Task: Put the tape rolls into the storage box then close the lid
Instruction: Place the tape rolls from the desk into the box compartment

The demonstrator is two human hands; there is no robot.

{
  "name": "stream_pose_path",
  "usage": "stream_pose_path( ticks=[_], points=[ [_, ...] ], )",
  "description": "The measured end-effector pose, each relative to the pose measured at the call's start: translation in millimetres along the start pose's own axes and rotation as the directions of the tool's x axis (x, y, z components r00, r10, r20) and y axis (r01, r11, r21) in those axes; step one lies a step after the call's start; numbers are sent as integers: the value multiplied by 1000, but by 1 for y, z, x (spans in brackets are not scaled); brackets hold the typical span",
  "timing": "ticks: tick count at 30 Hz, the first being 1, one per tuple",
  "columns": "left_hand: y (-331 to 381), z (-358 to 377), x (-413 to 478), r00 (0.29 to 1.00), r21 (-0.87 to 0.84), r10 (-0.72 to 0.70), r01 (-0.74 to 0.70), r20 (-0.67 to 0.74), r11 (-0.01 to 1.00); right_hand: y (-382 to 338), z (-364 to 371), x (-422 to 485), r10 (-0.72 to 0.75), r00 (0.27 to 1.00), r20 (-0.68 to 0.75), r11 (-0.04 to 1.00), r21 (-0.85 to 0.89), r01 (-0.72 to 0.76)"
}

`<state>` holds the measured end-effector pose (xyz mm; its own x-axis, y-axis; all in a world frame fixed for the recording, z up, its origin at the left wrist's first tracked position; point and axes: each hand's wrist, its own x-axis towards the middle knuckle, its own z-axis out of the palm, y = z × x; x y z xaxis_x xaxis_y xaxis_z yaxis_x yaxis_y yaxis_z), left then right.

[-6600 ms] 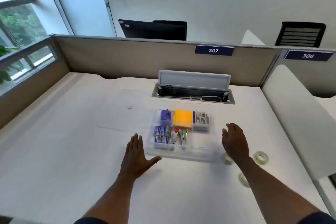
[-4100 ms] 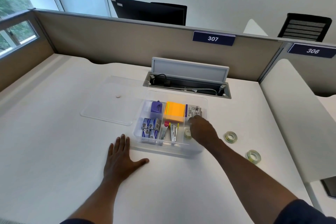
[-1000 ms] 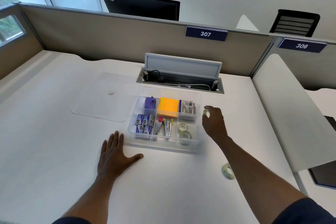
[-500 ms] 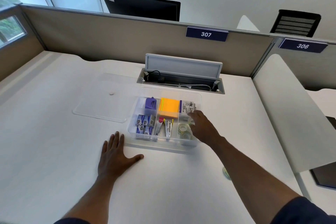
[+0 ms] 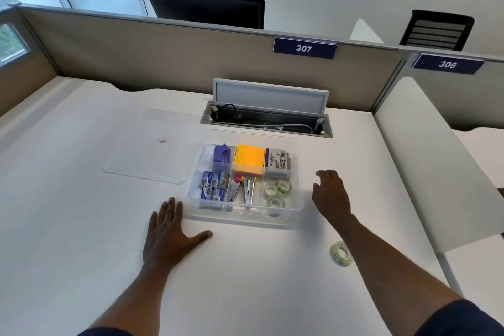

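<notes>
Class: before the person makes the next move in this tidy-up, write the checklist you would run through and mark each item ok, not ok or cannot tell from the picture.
1. All tape rolls in the storage box: not ok. Three rolls lie in its near right compartment; one last roll is on the desk.
2. Right hand free to pick up: ok, open and holding nothing.
3. Last roll within reach: ok, it lies beside the right forearm.
4. Box steady: cannot tell; the left hand lies flat on the desk near it, not touching.
5. Lid ready: ok, flat on the desk left of the box.
</notes>
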<state>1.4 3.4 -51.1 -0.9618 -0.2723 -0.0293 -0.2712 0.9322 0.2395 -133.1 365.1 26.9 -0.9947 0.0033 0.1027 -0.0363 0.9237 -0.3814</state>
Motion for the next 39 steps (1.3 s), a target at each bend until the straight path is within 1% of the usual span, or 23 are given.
stream_pose_path(
  ticks=[3, 4, 7, 11, 14, 17, 20, 24, 26, 28, 32, 34, 37, 39],
  points=[
    [0, -1, -1, 1000, 2, 6, -6, 0, 1000, 17, 0, -9, 107, 983, 147, 994, -35, -103],
    [0, -1, -1, 1000, 1, 6, -6, -2, 1000, 22, -1, -12, 117, 974, 196, 993, -48, -110],
    [1, -1, -1, 1000, -3, 2, -2, -3, 1000, 36, -2, -22, 89, 947, 307, 995, -78, -68],
    [-1, -1, -1, 1000, -13, 0, 0, 6, 1000, 43, -9, -30, 71, 932, 356, 997, -63, -52],
    [-1, -2, -1, 1000, -11, -1, 1, 10, 1000, 45, -14, -37, 113, 931, 348, 994, -50, -102],
    [0, -3, -2, 1000, -8, 3, -3, 21, 1000, 49, -19, -46, 156, 914, 374, 987, -86, -133],
    [-1, -4, -3, 1000, -5, 2, -2, 29, 1000, 51, -19, -58, 177, 869, 462, 984, -105, -144],
    [0, -6, -3, 999, -3, 5, -5, 44, 1000, 49, -23, -66, 135, 777, 615, 990, -122, -76],
    [-1, -6, -3, 999, 1, 6, -6, 42, 1000, 47, -25, -71, 125, 736, 666, 989, -146, -36],
    [0, -6, -3, 999, 2, 8, -8, 41, 1000, 47, -27, -76, 110, 743, 660, 990, -142, -21],
    [-2, -4, -1, 999, 8, 7, -8, 51, 1000, 45, -22, -82, 90, 844, 528, 989, -150, -11],
    [-2, -4, -1, 999, 4, 7, -7, 51, 1000, 41, -18, -82, 95, 874, 476, 987, -162, -19],
    [-3, -4, -1, 998, 3, 8, -8, 59, 1000, 30, -14, -79, 87, 917, 390, 993, -106, -49],
    [-3, -4, -1, 998, -1, 9, -9, 60, 1000, 18, -14, -74, 39, 959, 280, 999, -39, -30]
  ],
)
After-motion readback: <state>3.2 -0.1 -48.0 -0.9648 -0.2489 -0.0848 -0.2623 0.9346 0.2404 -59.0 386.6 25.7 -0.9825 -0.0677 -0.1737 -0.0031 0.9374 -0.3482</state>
